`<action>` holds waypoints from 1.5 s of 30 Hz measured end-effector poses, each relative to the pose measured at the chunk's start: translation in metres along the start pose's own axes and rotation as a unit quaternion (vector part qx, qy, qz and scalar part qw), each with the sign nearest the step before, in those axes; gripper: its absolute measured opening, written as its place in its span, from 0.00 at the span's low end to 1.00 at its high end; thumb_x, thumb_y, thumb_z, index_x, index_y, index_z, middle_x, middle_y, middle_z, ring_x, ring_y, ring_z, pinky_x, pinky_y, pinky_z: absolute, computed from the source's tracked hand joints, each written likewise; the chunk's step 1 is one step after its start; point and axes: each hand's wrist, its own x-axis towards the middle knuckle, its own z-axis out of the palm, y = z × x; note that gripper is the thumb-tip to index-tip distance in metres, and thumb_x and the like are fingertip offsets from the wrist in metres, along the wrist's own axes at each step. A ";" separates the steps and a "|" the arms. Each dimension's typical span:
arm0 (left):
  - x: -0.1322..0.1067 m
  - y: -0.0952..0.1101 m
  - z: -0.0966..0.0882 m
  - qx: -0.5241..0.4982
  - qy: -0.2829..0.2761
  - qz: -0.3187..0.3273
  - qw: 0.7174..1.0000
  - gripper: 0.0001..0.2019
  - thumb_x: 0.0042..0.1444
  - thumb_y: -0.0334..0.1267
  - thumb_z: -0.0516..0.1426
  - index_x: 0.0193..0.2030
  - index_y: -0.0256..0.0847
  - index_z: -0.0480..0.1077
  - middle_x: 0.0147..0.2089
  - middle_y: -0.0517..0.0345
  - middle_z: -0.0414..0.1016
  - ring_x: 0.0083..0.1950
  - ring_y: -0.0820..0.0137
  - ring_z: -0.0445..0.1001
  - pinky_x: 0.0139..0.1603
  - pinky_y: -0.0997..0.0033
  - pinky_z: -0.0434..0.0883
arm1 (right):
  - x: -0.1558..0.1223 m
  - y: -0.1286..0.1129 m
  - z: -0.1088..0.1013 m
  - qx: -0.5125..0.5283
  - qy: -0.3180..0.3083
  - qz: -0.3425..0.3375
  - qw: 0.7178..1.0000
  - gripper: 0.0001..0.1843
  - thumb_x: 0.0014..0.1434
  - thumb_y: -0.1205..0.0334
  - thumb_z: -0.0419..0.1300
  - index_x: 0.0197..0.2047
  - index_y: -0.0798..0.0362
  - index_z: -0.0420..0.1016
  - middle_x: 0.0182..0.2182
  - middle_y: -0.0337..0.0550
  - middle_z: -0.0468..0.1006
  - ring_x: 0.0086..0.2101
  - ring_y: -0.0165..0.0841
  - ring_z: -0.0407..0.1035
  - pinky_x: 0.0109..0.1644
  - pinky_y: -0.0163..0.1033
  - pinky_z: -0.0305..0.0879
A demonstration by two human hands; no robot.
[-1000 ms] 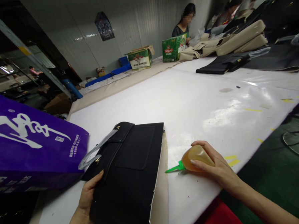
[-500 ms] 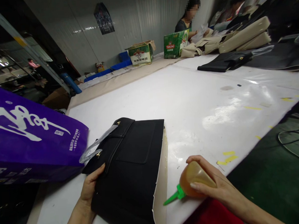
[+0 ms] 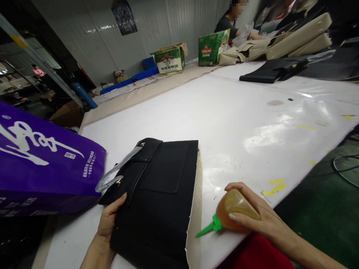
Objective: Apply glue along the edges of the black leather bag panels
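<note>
A black leather bag panel (image 3: 160,195) with a front pocket and a plastic-wrapped strap lies flat on the white table (image 3: 227,120). Its pale lining edge shows along the right side. My left hand (image 3: 109,220) grips the panel's near left edge, thumb on top. My right hand (image 3: 259,216) is wrapped round an amber squeeze bottle (image 3: 233,214). The bottle's green nozzle (image 3: 206,230) points left, close to the panel's right edge, just above the table.
A purple printed bag (image 3: 39,166) stands at the left beside the panel. Another black panel (image 3: 272,70) and beige pieces (image 3: 297,38) lie at the far right. Two cardboard boxes (image 3: 169,59) sit at the far end, where another person (image 3: 233,19) works. Red cloth (image 3: 258,259) lies near me.
My right hand drew the bottle back toward me, tipping its nozzle down to the left, then lifted it slightly. My left hand kept its hold on the panel.
</note>
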 end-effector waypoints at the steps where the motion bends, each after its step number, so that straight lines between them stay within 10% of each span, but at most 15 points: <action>1: 0.000 0.000 0.000 -0.002 0.000 0.000 1.000 0.30 0.60 0.31 0.53 0.68 0.21 0.54 0.35 0.37 0.81 0.32 0.49 0.80 0.39 0.48 0.79 | 0.003 0.000 -0.002 -0.009 0.024 -0.005 1.000 0.26 0.54 0.45 0.63 0.52 0.43 0.62 0.38 0.37 0.73 0.38 0.39 0.70 0.43 0.39 0.66; 31: 0.012 -0.001 -0.012 0.007 0.015 0.008 1.000 0.29 0.58 0.28 0.55 0.67 0.23 0.57 0.38 0.39 0.81 0.41 0.46 0.79 0.41 0.48 0.79 | 0.052 -0.001 -0.032 -0.018 0.093 -0.048 0.994 0.26 0.56 0.45 0.63 0.53 0.43 0.60 0.37 0.36 0.71 0.35 0.37 0.68 0.40 0.39 0.64; 37: 0.020 -0.007 -0.022 0.015 0.052 0.123 0.991 0.31 0.47 0.15 0.56 0.57 0.41 0.72 0.34 0.55 0.83 0.35 0.58 0.81 0.35 0.69 0.80 | 0.089 0.002 -0.046 0.002 0.144 -0.070 0.987 0.26 0.55 0.45 0.65 0.52 0.43 0.63 0.36 0.36 0.71 0.35 0.36 0.67 0.38 0.38 0.64; 45: 0.003 -0.008 0.001 0.009 0.058 0.142 0.988 0.33 0.50 0.18 0.57 0.64 0.39 0.65 0.27 0.59 0.81 0.25 0.66 0.80 0.25 0.78 0.77 | 0.082 0.001 -0.042 0.024 0.107 -0.051 0.993 0.25 0.55 0.46 0.65 0.51 0.44 0.63 0.37 0.37 0.72 0.36 0.37 0.67 0.38 0.38 0.65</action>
